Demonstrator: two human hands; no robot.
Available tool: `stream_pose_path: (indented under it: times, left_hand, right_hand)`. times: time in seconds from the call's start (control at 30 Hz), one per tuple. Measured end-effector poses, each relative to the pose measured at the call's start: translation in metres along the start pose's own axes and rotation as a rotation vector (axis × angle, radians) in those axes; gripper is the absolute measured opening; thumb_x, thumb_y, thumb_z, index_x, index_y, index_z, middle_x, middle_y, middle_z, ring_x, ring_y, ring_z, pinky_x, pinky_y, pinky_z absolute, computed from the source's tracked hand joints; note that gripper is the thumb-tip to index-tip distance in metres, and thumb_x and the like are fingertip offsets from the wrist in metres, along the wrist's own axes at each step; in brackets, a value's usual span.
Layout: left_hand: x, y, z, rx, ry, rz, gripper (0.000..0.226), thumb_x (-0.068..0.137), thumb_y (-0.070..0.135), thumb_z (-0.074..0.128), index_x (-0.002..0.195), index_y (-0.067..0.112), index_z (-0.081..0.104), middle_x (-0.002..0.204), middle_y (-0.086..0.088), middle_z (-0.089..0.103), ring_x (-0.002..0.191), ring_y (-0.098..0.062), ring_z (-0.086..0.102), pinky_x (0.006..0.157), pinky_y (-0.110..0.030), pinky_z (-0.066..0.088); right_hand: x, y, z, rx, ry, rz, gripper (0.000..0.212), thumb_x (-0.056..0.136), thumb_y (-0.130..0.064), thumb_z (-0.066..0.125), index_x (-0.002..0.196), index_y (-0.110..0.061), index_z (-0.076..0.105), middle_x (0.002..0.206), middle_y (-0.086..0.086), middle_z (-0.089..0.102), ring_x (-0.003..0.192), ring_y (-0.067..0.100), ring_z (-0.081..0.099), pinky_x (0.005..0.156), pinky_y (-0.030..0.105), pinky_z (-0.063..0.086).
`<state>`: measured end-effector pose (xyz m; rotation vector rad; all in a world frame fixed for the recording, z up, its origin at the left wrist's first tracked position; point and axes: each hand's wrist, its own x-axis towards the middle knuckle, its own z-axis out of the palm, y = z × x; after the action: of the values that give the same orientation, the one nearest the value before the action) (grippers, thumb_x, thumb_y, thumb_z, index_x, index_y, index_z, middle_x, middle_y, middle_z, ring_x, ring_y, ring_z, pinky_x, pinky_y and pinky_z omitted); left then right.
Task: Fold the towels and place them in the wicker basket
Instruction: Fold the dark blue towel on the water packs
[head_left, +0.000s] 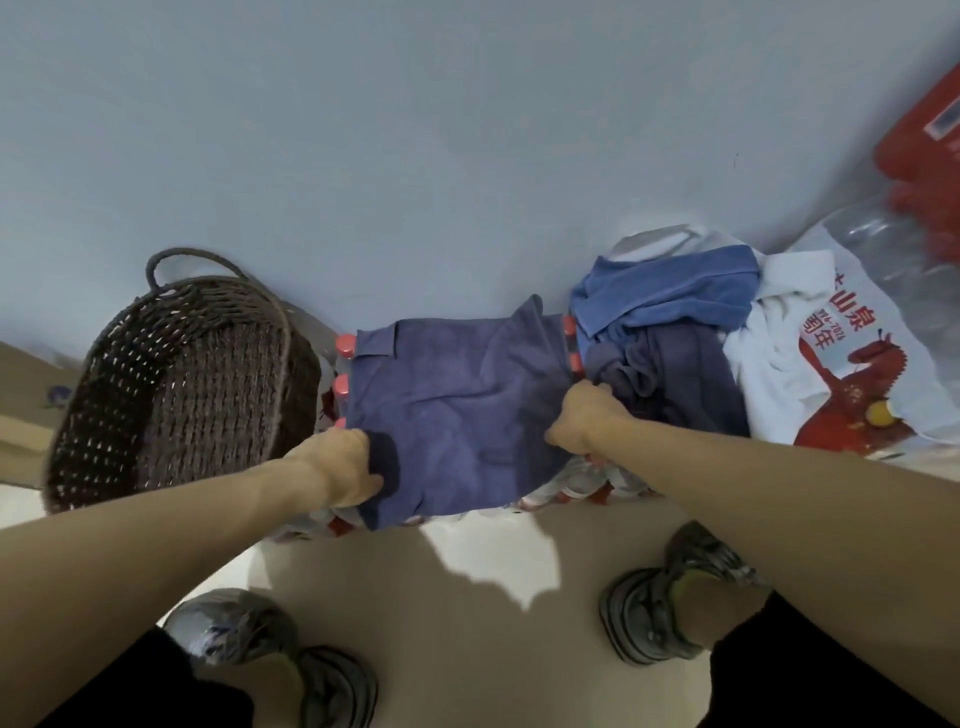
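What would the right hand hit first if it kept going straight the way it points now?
Probably the heap of unfolded towels just beyond the right hand, which grips the spread towel. Depth is unclear.

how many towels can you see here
3, possibly more buried. A dark blue towel spread between both hands, a lighter blue towel on the pile's top, and a grey-purple crumpled towel beneath it.
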<state>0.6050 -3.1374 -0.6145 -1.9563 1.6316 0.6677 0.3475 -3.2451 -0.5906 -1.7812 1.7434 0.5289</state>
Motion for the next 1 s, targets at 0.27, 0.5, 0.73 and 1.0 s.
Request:
stream_pose_path:
  times: [0.27, 0.5, 0.73, 1.0]
  left_hand:
    - [-0.024, 0.003, 0.029, -0.785, -0.062, -0.456, 0.036, 0.085, 0.037, 0.074, 0.096, 0.006, 0.06, 0.076, -0.015, 0.072, 0.053, -0.025, 0.071, 0.048, -0.032, 0.058]
    - [-0.027, 0.036, 0.058, -1.191, 0.187, -0.603, 0.051, 0.075, 0.023, 0.083, 0.113, 0.001, 0.056, 0.093, -0.019, 0.069, 0.075, -0.03, 0.07, 0.069, -0.038, 0.06]
    - [-0.026, 0.051, 0.077, -1.608, 0.232, -0.795, 0.048, 0.076, 0.029, 0.084, 0.104, -0.001, 0.059, 0.101, -0.02, 0.068, 0.085, -0.032, 0.069, 0.08, -0.039, 0.057]
    - [-0.039, 0.048, 0.09, -1.686, 0.292, -0.639, 0.026, 0.083, 0.019, 0.078, 0.079, 0.007, 0.056, 0.075, -0.013, 0.064, 0.059, -0.024, 0.057, 0.047, -0.026, 0.049]
  right_hand:
    - [-0.004, 0.005, -0.001, 0.007, 0.056, -0.168, 0.024, 0.083, -0.024, 0.067, 0.07, -0.01, 0.053, 0.083, 0.01, 0.06, 0.087, 0.028, 0.064, 0.065, 0.03, 0.043]
    - [-0.01, 0.011, -0.025, 0.508, 0.03, -0.362, 0.029, 0.079, -0.019, 0.08, 0.065, -0.011, 0.056, 0.061, 0.003, 0.053, 0.052, 0.012, 0.048, 0.049, 0.018, 0.044]
    - [-0.018, 0.039, -0.031, 0.362, 0.036, -0.35, 0.041, 0.087, -0.038, 0.073, 0.082, 0.003, 0.07, 0.064, 0.006, 0.061, 0.052, 0.013, 0.055, 0.051, 0.021, 0.047]
    - [-0.023, 0.06, -0.015, -0.056, -0.328, -0.046, 0.037, 0.099, -0.033, 0.052, 0.098, 0.0, 0.068, 0.082, 0.011, 0.076, 0.077, 0.027, 0.075, 0.075, 0.041, 0.062]
